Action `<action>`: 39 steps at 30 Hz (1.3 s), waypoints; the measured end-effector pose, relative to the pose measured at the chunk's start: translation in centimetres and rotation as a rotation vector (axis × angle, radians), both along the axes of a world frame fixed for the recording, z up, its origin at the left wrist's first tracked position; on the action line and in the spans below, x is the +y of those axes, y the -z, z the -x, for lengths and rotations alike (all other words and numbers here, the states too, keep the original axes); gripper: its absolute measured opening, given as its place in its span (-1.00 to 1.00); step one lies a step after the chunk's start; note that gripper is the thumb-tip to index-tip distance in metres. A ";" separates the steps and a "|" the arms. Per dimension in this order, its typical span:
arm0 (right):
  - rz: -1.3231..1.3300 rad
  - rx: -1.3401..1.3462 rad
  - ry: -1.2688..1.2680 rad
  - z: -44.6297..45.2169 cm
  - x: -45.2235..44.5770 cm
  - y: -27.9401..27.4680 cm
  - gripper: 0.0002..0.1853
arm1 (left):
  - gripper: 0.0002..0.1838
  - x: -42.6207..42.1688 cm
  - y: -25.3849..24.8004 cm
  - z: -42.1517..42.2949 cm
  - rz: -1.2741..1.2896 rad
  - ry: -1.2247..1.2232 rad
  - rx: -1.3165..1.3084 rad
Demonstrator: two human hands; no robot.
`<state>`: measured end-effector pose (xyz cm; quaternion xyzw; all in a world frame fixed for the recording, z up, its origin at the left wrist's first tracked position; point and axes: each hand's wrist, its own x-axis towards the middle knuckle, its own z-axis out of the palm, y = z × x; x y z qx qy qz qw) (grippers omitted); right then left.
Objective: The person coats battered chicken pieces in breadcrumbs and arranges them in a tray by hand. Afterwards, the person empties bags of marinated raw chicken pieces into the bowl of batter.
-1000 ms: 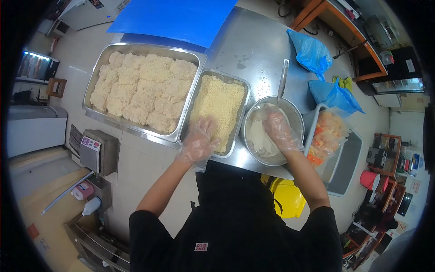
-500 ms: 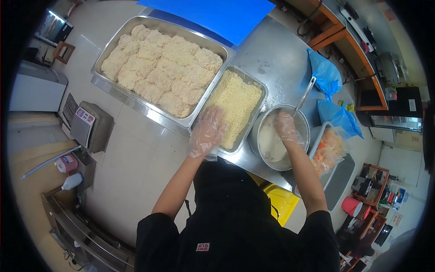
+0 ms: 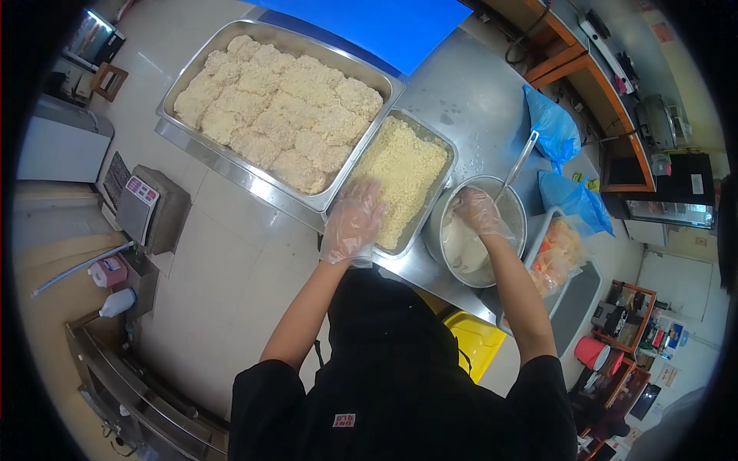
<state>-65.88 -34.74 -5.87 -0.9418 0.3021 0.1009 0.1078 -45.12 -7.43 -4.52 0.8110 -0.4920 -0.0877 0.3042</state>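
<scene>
**One gloved hand on the crumbs, the other down in the batter!**

Here's the metal table (image 3: pixel 477 84), carrying the whole line, with a blue board (image 3: pixel 373 31) across its far edge. The big tray (image 3: pixel 338 61) sits at the left, packed with crumb-coated pieces (image 3: pixel 280 107) pressed side by side.

Right beside it comes the smaller tray (image 3: pixel 427 196), with a bed of pale crumbs (image 3: pixel 403 173) heaped inside. Next along, the round pot (image 3: pixel 432 227) holds a whitish batter (image 3: pixel 465 250).

Over on the right stands the grey tub (image 3: pixel 580 288), where a clear bag (image 3: pixel 557 250) shows orange and pale bits. Just beyond it, a blue bag (image 3: pixel 552 123) slumps on the table.

Now the hands, both in clear gloves! The left hand (image 3: pixel 355 223) lies palm down at the near left part of the smaller tray, fingers extended and loosely together, touching the crumbs and gripping nothing. The right hand (image 3: pixel 478 211) reaches into the pot, its fingers bent down at the batter; whether they have hold of anything, you can't tell from here. Close by that wrist, a slim metal handle (image 3: pixel 521 165) leans out over the rim.
</scene>
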 end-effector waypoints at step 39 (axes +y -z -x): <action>-0.047 -0.134 0.022 1.0 7.1 -22.2 -0.71 | -0.60 0.2 -1.0 0.1 0.081 -0.061 -0.034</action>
